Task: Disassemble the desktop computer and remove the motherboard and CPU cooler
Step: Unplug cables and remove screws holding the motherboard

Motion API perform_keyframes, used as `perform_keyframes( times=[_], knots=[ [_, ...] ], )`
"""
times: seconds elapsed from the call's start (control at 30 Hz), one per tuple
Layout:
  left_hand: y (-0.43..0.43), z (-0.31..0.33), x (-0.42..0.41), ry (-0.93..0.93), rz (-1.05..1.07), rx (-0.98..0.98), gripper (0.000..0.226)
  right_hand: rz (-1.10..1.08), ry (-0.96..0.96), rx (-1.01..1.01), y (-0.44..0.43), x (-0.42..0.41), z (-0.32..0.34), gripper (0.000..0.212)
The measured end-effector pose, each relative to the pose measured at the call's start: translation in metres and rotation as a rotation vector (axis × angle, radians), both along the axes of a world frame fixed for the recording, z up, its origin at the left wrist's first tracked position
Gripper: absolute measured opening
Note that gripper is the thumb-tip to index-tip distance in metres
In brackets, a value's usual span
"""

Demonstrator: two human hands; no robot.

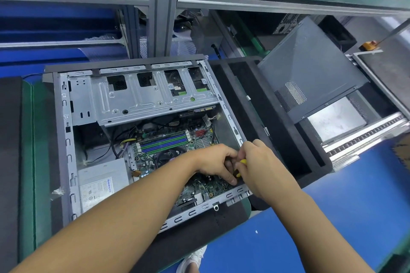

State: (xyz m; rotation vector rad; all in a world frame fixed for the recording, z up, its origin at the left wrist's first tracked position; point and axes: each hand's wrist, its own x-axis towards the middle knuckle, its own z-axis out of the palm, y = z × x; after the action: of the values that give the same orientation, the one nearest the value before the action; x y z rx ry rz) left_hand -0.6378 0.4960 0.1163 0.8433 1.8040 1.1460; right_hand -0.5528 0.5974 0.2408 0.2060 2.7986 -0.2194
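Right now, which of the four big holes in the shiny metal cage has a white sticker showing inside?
The third opening from the left in the drive cage; no other opening shows a white label.

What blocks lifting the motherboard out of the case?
The drive cage appears to overhang the motherboard at the far edge; cables reach its left edge. Left hand and right hand hold a yellow tool.

Yellow-handled tool [243,161] mostly hidden between left hand [218,162] and right hand [259,162]. CPU cooler [165,157] half covered by left forearm [133,206]. Power supply label [97,190] print unreadable.
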Motion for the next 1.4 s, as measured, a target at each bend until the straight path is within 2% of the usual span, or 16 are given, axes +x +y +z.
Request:
perform_keyframes(
  times=[0.1, 0.23, 0.33, 0.53, 0.63, 0.73, 0.83, 1.0, 1.13, 1.23, 1.3, 1.4],
  knots=[
    [-0.003, 0.0, -0.002, 0.028, -0.002, -0.021, 0.022, 0.024, -0.044, -0.023, 0.001, 0.0, 0.002, 0.011],
    [0.001, -0.001, 0.001, 0.053, -0.015, -0.02, 0.03, 0.025, -0.044, -0.029, 0.001, 0.0, 0.0, 0.008],
    [0.004, -0.001, 0.004, 0.048, -0.006, -0.004, 0.03, -0.022, 0.016, 0.002, 0.0, 0.003, -0.002, 0.019],
    [-0.003, 0.0, -0.001, -0.052, -0.017, 0.004, 0.029, 0.017, -0.036, -0.024, 0.001, 0.003, -0.001, 0.009],
    [-0.003, 0.002, -0.002, -0.008, -0.021, -0.002, 0.035, 0.032, -0.086, -0.029, 0.003, 0.003, -0.002, 0.016],
    [0.001, 0.0, 0.001, 0.039, -0.003, -0.01, 0.027, -0.009, -0.029, -0.019, 0.002, 0.003, -0.004, 0.012],
    [0.003, 0.002, 0.002, 0.079, 0.012, -0.023, 0.039, -0.049, 0.017, 0.002, 0.0, 0.004, -0.005, 0.02],
    [-0.003, 0.004, 0.0, -0.004, -0.008, 0.008, 0.033, -0.027, -0.018, -0.019, -0.003, 0.003, -0.005, 0.007],
    [-0.003, 0.007, -0.001, -0.011, 0.009, 0.012, 0.035, 0.006, -0.065, -0.003, -0.002, 0.004, -0.007, 0.013],
    [0.0, 0.007, 0.003, 0.021, -0.003, 0.009, 0.034, 0.0, -0.006, -0.011, -0.001, 0.005, -0.008, 0.01],
    [0.002, 0.005, 0.004, 0.053, 0.009, 0.021, 0.032, -0.018, 0.018, 0.014, -0.001, 0.006, -0.008, 0.019],
    [0.004, 0.0, 0.003, 0.061, 0.01, 0.021, 0.035, -0.049, 0.012, 0.046, -0.003, 0.006, -0.01, 0.02]
  ],
)
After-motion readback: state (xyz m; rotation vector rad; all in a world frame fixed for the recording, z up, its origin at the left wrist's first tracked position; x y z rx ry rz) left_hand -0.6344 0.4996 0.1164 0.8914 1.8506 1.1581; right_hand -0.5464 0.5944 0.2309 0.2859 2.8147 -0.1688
